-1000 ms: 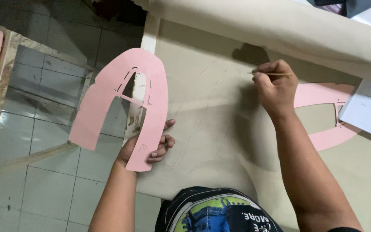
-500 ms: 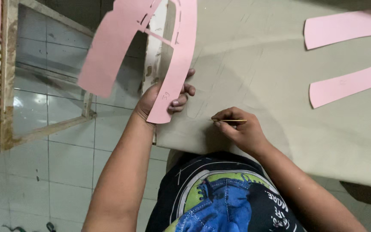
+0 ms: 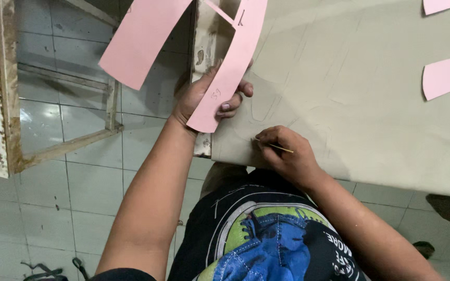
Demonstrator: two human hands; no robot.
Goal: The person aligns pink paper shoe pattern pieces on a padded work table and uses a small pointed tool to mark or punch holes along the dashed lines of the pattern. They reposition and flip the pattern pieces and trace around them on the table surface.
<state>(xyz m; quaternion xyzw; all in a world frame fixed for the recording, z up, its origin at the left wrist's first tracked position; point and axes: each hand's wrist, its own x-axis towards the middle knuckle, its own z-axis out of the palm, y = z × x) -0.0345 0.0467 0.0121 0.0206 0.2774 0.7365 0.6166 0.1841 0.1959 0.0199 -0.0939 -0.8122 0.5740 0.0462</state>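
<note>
1. The left hand [image 3: 204, 99] grips a pink paper pattern [image 3: 183, 41], lifted off the cloth and partly hanging past the table edge.
2. The right hand [image 3: 287, 153] pinches a thin pencil [image 3: 273, 145], tip on the beige cloth [image 3: 350, 104] near its front edge.
3. Faint traced outlines already show (more bare cloth remains); another pink pattern [image 3: 446, 75] lies at the right.
</note>
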